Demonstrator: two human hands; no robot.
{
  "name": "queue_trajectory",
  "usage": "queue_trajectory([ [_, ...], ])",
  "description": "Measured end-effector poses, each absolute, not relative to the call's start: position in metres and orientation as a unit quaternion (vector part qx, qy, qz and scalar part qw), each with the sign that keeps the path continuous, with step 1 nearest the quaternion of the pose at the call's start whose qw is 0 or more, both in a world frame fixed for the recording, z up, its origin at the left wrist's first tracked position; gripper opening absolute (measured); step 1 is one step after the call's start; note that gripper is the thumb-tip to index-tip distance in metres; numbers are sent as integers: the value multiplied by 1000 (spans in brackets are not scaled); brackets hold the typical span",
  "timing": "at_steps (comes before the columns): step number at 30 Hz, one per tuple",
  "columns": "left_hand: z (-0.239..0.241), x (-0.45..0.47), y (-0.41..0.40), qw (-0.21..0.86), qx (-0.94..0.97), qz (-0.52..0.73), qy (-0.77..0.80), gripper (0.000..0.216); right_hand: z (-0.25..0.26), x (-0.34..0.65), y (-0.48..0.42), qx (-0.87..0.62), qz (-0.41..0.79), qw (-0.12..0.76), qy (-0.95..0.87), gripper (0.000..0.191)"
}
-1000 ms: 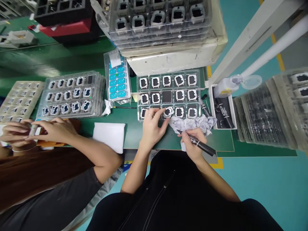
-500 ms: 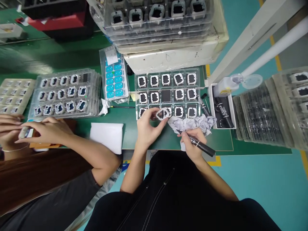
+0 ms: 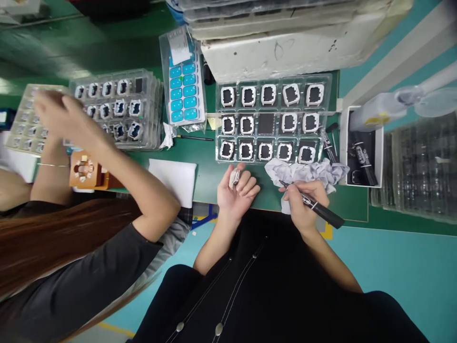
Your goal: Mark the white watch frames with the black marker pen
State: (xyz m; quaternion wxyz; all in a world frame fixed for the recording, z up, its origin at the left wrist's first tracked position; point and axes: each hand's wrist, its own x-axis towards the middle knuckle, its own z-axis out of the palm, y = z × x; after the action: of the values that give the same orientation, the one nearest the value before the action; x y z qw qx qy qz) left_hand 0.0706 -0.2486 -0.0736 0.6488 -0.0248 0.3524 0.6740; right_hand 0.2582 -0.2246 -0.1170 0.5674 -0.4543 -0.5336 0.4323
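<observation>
Between the thumb and fingers of my left hand (image 3: 236, 195) is a small white watch-case frame (image 3: 234, 178), turned on edge with the palm facing up. My right hand (image 3: 307, 202) grips a black marker pen (image 3: 323, 210), its tip pointing left. Under that tip and beside the fingers lies crumpled white paper (image 3: 310, 172). Just beyond my left hand, a clear plastic tray (image 3: 266, 105) holds rows of similar white frames, and one compartment in its middle row shows only its dark bottom.
A co-worker's arm (image 3: 143, 200) reaches over stacked trays (image 3: 152, 114) at left, near an orange fixture (image 3: 84, 169). A bag of blue pieces (image 3: 183, 90) and a white cloth (image 3: 173, 178) lie between us. A white box (image 3: 379, 157) with markers stands right.
My left hand has drawn back from the tray toward me, turning the frame on edge. My right hand still holds the marker. The co-worker's hands have risen toward the trays. The view has shifted.
</observation>
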Motion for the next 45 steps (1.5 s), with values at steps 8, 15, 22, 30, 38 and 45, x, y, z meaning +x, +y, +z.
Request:
queue_trajectory([
  [8, -75, 81, -249, 565, 40, 704, 428, 25, -117, 257, -224, -456, 426, 566, -538, 25],
  [15, -72, 81, -249, 562, 63, 702, 432, 32, -118, 258, -225, -459, 416, 567, -543, 23],
  [22, -75, 72, -257, 613, 97, 662, 419, 27, -116, 258, -225, -452, 423, 565, -545, 23],
  [30, -102, 72, -263, 544, 226, 627, 509, 47, -116, 258, -227, -450, 438, 556, -545, 24],
  [38, -122, 77, -268, 480, 394, 579, 529, 70, -116, 258, -228, -450, 441, 554, -544, 22],
  [45, -118, 88, -275, 454, 428, 537, 567, 61, -117, 259, -228, -435, 438, 565, -547, 21],
])
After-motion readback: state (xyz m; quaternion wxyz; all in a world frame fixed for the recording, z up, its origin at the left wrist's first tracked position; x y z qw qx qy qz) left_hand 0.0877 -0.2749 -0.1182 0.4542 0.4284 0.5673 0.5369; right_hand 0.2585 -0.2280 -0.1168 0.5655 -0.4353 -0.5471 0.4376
